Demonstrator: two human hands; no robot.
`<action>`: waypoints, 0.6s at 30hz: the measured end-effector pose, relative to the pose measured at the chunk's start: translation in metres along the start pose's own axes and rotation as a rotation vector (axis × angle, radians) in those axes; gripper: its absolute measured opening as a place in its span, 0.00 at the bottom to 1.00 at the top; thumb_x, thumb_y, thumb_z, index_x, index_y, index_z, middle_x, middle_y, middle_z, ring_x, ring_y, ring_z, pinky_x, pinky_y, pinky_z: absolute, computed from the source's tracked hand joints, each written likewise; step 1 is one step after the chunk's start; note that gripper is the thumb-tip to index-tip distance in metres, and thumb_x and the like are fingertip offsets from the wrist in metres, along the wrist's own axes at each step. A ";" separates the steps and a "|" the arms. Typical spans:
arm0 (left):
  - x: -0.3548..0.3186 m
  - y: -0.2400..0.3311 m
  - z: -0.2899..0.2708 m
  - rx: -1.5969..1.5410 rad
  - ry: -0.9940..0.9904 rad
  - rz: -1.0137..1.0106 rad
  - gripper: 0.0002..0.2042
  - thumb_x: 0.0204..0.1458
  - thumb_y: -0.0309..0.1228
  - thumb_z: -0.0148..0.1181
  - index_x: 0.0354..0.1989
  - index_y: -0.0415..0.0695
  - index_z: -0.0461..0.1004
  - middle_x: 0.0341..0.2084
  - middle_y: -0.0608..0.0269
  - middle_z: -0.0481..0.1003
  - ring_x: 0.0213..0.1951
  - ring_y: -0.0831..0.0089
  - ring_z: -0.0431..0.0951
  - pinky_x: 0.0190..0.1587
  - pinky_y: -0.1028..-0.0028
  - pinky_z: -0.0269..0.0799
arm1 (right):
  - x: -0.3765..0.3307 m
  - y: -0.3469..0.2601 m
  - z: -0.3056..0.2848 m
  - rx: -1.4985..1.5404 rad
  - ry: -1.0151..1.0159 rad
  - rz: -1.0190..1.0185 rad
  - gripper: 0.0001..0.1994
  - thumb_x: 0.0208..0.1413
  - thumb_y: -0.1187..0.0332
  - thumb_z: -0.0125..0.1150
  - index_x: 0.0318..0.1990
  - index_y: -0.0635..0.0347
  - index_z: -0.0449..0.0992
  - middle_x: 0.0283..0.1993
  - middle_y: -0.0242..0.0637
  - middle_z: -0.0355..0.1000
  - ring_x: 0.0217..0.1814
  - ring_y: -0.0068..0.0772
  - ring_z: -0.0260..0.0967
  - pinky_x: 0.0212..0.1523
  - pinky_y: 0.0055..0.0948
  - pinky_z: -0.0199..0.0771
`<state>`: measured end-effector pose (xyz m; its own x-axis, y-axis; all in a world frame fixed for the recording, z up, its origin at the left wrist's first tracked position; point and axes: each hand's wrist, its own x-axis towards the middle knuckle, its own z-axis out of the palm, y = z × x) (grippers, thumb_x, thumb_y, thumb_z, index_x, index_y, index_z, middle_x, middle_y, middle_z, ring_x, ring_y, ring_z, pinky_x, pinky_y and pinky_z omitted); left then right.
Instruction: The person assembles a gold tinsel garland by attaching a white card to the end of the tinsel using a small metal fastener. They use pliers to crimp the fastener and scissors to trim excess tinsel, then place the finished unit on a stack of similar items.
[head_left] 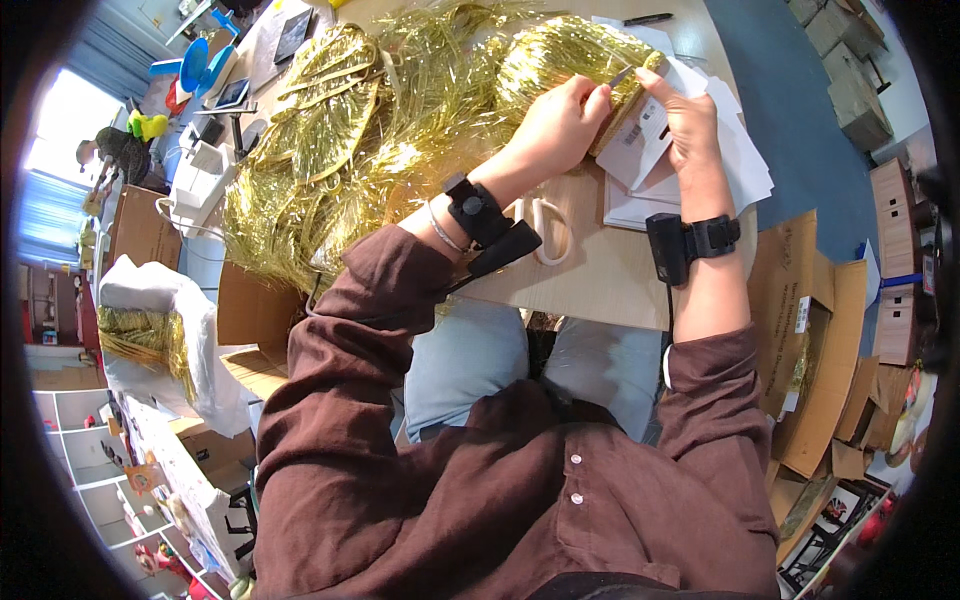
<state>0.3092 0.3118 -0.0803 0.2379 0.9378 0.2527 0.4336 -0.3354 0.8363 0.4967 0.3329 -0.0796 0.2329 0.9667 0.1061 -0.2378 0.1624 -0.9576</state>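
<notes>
Both hands work at the far right part of the tabletop (595,285), over a bundle of gold tinsel fringe (545,60) whose edge carries a narrow gold band (617,118). The right hand (688,125) pinches the bundle at the corner of that band, thumb stretched along it and the other fingers folded in. The left hand (565,125) is just beside it, fingers curled and tips drawn close to the band; whether they grip anything cannot be told. A thin grey sliver (621,75) shows between the two hands, too small to identify. A stack of white papers (735,130) lies under and beside the right hand, with a black pen (648,19) near its far end. Left of the bundle, a large loose heap of gold tinsel (330,110) spreads across the tabletop and hangs over its near left edge. A cream-coloured loop (553,235) lies near the front edge, beside the left wrist. A black strap with a small box sits on each wrist, below brown sleeves. One cardboard box (790,290) stands to the right of the tabletop; on the left, a white plastic bag (220,380) has more gold tinsel showing in it.
</notes>
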 end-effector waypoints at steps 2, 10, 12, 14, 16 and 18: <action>0.003 -0.004 0.003 -0.035 0.004 -0.017 0.20 0.67 0.44 0.49 0.41 0.38 0.76 0.27 0.59 0.77 0.30 0.73 0.75 0.37 0.71 0.73 | 0.001 0.001 -0.002 -0.025 0.005 0.011 0.16 0.48 0.75 0.75 0.45 0.69 0.82 0.43 0.36 0.80 0.41 0.28 0.76 0.45 0.30 0.76; 0.010 0.000 -0.007 -0.053 -0.111 -0.048 0.20 0.67 0.44 0.46 0.40 0.37 0.76 0.25 0.64 0.74 0.28 0.75 0.73 0.34 0.72 0.72 | 0.001 -0.003 -0.003 -0.030 0.003 0.060 0.16 0.46 0.74 0.78 0.43 0.69 0.81 0.41 0.39 0.80 0.41 0.31 0.77 0.43 0.32 0.78; 0.017 0.011 -0.025 0.054 -0.187 -0.118 0.22 0.67 0.45 0.45 0.44 0.37 0.76 0.27 0.61 0.76 0.29 0.74 0.75 0.35 0.72 0.73 | 0.003 -0.003 -0.002 -0.022 0.029 0.063 0.17 0.46 0.73 0.78 0.43 0.69 0.81 0.42 0.40 0.80 0.41 0.31 0.77 0.43 0.32 0.78; 0.020 0.014 -0.056 0.277 -0.154 -0.023 0.25 0.65 0.50 0.46 0.51 0.38 0.75 0.33 0.54 0.79 0.36 0.67 0.79 0.42 0.66 0.75 | 0.004 -0.001 -0.003 0.005 0.045 0.071 0.18 0.45 0.73 0.78 0.44 0.69 0.80 0.43 0.41 0.79 0.41 0.32 0.78 0.43 0.33 0.79; 0.018 0.010 -0.089 0.410 -0.079 -0.094 0.28 0.64 0.53 0.47 0.53 0.38 0.74 0.39 0.50 0.79 0.42 0.60 0.79 0.49 0.62 0.74 | 0.006 0.000 -0.004 0.047 0.039 0.051 0.18 0.45 0.73 0.78 0.44 0.69 0.80 0.44 0.41 0.79 0.41 0.33 0.78 0.44 0.34 0.79; 0.014 -0.003 -0.114 0.619 -0.013 -0.044 0.29 0.64 0.55 0.46 0.54 0.38 0.73 0.45 0.46 0.78 0.49 0.56 0.78 0.54 0.60 0.71 | 0.009 -0.001 -0.006 0.069 0.042 0.023 0.21 0.46 0.69 0.79 0.47 0.68 0.79 0.46 0.41 0.79 0.44 0.34 0.78 0.46 0.34 0.80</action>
<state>0.2118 0.3366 -0.0236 0.2175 0.9521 0.2152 0.8660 -0.2899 0.4075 0.5049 0.3397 -0.0792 0.2662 0.9612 0.0719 -0.3077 0.1554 -0.9387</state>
